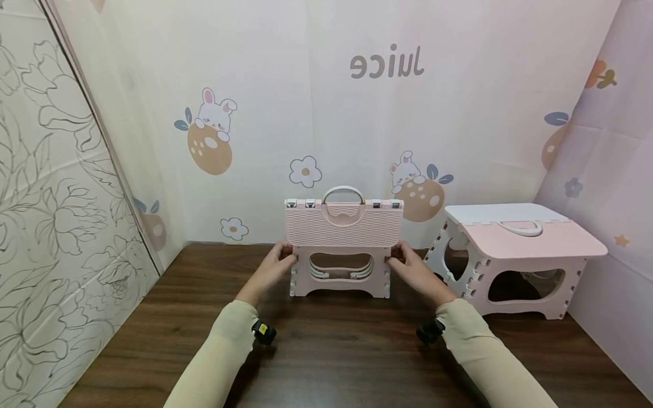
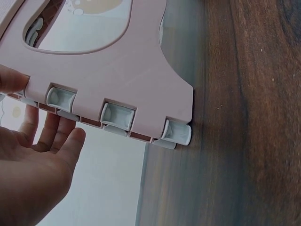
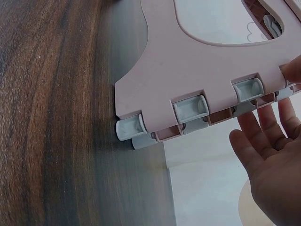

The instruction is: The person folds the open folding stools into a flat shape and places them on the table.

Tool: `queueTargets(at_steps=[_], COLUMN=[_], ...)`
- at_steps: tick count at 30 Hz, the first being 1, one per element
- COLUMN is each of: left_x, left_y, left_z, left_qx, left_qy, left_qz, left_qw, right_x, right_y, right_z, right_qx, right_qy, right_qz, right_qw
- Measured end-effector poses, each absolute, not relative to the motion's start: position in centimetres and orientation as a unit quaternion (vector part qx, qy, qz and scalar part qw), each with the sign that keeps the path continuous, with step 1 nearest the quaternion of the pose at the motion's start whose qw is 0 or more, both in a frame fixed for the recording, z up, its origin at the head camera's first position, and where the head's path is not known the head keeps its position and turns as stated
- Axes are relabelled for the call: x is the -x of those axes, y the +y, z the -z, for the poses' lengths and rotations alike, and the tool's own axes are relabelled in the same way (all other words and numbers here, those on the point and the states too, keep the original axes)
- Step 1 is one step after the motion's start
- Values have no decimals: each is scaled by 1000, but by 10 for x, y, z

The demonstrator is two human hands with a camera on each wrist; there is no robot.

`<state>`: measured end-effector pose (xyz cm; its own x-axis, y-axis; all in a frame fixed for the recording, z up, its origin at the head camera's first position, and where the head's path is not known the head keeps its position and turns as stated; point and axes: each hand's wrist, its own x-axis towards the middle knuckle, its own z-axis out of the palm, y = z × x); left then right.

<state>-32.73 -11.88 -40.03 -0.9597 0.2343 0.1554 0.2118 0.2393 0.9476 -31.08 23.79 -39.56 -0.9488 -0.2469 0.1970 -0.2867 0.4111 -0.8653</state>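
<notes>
A pink and white folding stool (image 1: 344, 226) stands upright on its legs at the far middle of the table, its woven-patterned top panel hanging down in front and a white handle loop on top. My left hand (image 1: 278, 262) grips its left side edge, thumb on the front panel and fingers behind, just under the top panel. On the opposite edge my right hand (image 1: 408, 262) holds the stool the same way. In the left wrist view, grey-white hinge knuckles (image 2: 118, 116) line the leg's edge; similar hinge knuckles (image 3: 190, 109) show in the right wrist view.
A second, larger pink and white folding stool (image 1: 530, 249) stands unfolded to the right, close to my right forearm. The dark wood table (image 1: 342, 351) meets a printed curtain (image 1: 265, 113) behind. A floral curtain (image 1: 56, 226) borders the left side.
</notes>
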Motion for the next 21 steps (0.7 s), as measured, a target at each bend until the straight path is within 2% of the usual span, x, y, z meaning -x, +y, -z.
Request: queueTargets(at_steps=[21], left_x=[325], left_y=[-119], left_z=[398], left_qx=[-141], left_qy=[786], left_qz=[-601], left_qw=[16], right_x=[313], right_y=[237], right_z=[399], right_qx=[-138], right_qy=[-850], right_qz=[-508], right_qw=[27])
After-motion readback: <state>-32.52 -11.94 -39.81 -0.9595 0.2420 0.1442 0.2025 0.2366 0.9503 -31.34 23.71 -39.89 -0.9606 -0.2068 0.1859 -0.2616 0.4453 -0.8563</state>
